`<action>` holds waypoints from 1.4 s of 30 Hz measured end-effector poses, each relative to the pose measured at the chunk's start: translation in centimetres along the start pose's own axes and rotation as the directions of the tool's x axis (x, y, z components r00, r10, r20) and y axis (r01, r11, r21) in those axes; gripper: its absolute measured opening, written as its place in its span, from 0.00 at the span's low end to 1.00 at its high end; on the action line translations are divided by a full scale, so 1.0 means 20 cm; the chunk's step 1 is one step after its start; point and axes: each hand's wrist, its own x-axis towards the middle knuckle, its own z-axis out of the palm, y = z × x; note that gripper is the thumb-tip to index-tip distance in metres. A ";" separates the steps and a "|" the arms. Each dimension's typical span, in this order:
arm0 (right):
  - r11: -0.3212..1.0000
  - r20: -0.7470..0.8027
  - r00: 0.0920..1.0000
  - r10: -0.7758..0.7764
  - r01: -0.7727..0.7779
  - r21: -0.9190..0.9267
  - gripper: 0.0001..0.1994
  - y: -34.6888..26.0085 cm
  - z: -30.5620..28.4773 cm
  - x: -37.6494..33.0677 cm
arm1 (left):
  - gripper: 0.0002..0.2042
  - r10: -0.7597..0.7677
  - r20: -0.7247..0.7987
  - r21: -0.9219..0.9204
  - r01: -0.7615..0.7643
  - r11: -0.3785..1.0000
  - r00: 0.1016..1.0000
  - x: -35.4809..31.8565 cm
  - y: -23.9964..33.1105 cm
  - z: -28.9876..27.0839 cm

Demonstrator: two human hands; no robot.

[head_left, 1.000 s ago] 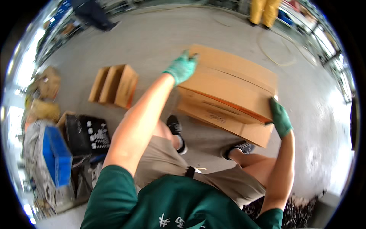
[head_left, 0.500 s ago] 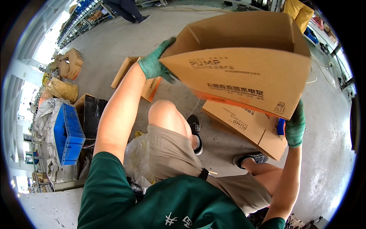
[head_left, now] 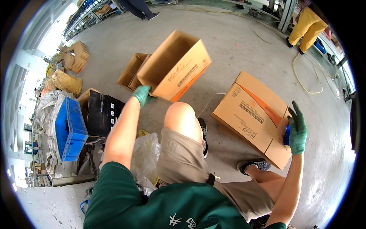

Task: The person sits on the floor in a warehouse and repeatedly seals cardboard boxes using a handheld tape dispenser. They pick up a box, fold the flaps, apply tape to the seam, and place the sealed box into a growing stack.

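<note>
An open-topped cardboard box (head_left: 188,74), tilted and slightly blurred, is ahead of my left knee. My left hand (head_left: 142,96), in a green glove, grips its near left corner; the fingertips are partly hidden. Behind it a smaller open cardboard box (head_left: 131,70) stands on the floor. My right hand (head_left: 298,133), also gloved in green, is raised with its fingers stretched out. It is beside a closed cardboard box (head_left: 251,110) with an orange stripe. A blue object (head_left: 286,135) shows between that hand and the box, too covered to name.
On the left are a blue plastic crate (head_left: 70,129), a black carton (head_left: 103,114) and a yellowish sack (head_left: 66,82). Clear plastic bags (head_left: 146,152) lie by my left leg. A pale hose (head_left: 305,86) crosses the floor at right. Two other people stand at the far side.
The open box has moved left and farther from me, toward the smaller box. My right hand has let go of it and opened. The closed box is now fully exposed.
</note>
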 end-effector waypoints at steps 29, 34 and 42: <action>0.892 0.255 0.897 0.362 -0.253 -0.375 0.16 0.34 0.02 -0.14 | 0.29 0.217 -0.235 0.963 0.257 -0.076 0.947 0.61 -0.52 -0.10; 0.890 0.267 0.923 0.277 -0.142 -0.433 0.15 0.27 0.03 -0.09 | 0.28 0.229 -0.215 0.935 0.268 -0.232 0.949 0.72 -0.37 -0.25; 0.337 -0.181 0.842 0.509 -0.388 -0.858 0.30 0.17 -0.19 -0.14 | 0.19 0.115 0.456 0.841 -0.470 0.268 0.882 0.27 0.27 0.91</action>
